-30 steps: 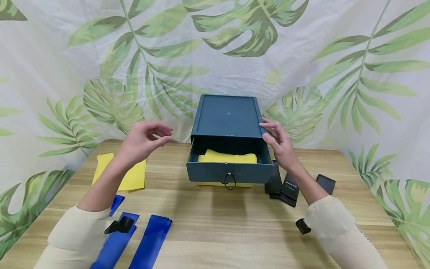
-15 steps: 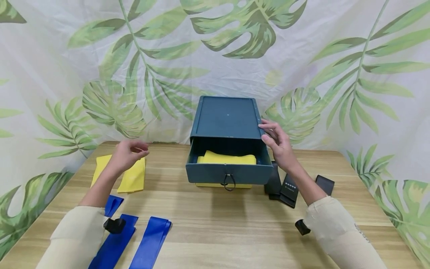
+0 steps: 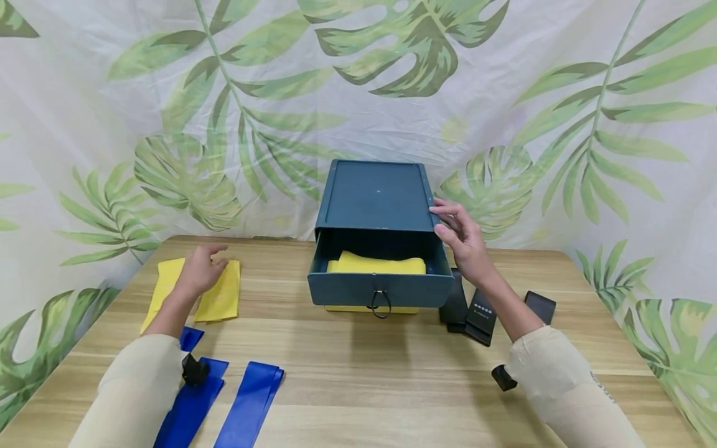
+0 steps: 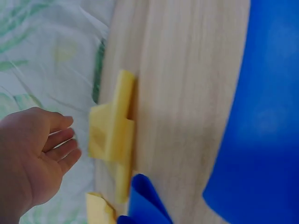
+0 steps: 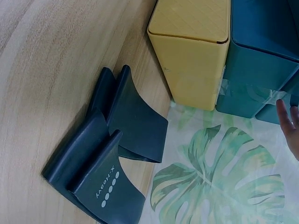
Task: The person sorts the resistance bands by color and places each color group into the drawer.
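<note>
My left hand (image 3: pixel 200 270) hovers over folded yellow resistance bands (image 3: pixel 221 302) at the back left of the table. In the left wrist view its fingers are loosely bent and hold nothing, apart from the yellow bands (image 4: pixel 119 121). A dark teal drawer unit (image 3: pixel 378 196) stands at the back, its drawer (image 3: pixel 342 290) pulled out. Inside lies a folded yellow band (image 3: pixel 383 266). My right hand (image 3: pixel 466 241) rests its fingertips against the unit's right side. Only some of its fingers (image 5: pixel 285 119) show in the right wrist view.
Below the teal unit is a yellow box (image 5: pixel 187 65), joined by clear tape. Black bands (image 3: pixel 480 317), one marked X-Heavy, lie to its right, with another black band (image 3: pixel 540 306) farther right. Blue bands (image 3: pixel 249 404) lie front left. A leaf-print cloth (image 3: pixel 280 124) hangs behind.
My left hand has moved left and down from beside the drawer unit to over the yellow bands. My right hand stays at the unit's side; the drawer has not moved.
</note>
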Available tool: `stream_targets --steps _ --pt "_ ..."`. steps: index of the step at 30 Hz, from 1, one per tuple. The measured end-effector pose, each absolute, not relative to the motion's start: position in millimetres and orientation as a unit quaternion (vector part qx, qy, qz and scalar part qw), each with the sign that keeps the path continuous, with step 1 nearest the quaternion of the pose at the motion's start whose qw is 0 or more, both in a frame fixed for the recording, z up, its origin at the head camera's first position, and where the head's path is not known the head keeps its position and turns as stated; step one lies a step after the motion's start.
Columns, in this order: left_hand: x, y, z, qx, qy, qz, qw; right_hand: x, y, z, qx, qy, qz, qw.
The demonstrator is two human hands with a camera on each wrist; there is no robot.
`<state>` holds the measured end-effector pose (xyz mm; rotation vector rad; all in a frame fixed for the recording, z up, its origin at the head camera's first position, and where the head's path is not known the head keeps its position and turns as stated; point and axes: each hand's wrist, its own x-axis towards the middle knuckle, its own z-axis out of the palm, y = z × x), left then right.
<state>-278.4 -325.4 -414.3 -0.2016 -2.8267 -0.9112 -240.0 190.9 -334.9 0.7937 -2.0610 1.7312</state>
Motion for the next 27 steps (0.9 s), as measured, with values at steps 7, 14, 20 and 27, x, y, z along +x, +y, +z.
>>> stream_targets --steps 7,14,20,27 --pt "-290.7 -337.0 -427.8 -0.041 -0.967 -0.25 0.037 -240.6 189.2 -333.7 0.289 -0.725 0.603 0.167" --pt "-296.7 -337.3 -429.9 -0.035 -0.97 -0.237 0.033 -240.5 188.3 -332.3 0.287 -0.724 0.603 0.17" --pt "-296.2 -334.8 -424.9 -0.036 -0.967 -0.251 0.031 -241.1 189.0 -332.1 0.292 -0.723 0.602 0.173" --pt "-294.6 -332.2 -418.0 -0.052 -0.961 -0.269 0.04 -240.3 191.0 -333.6 0.289 -0.724 0.601 0.174"
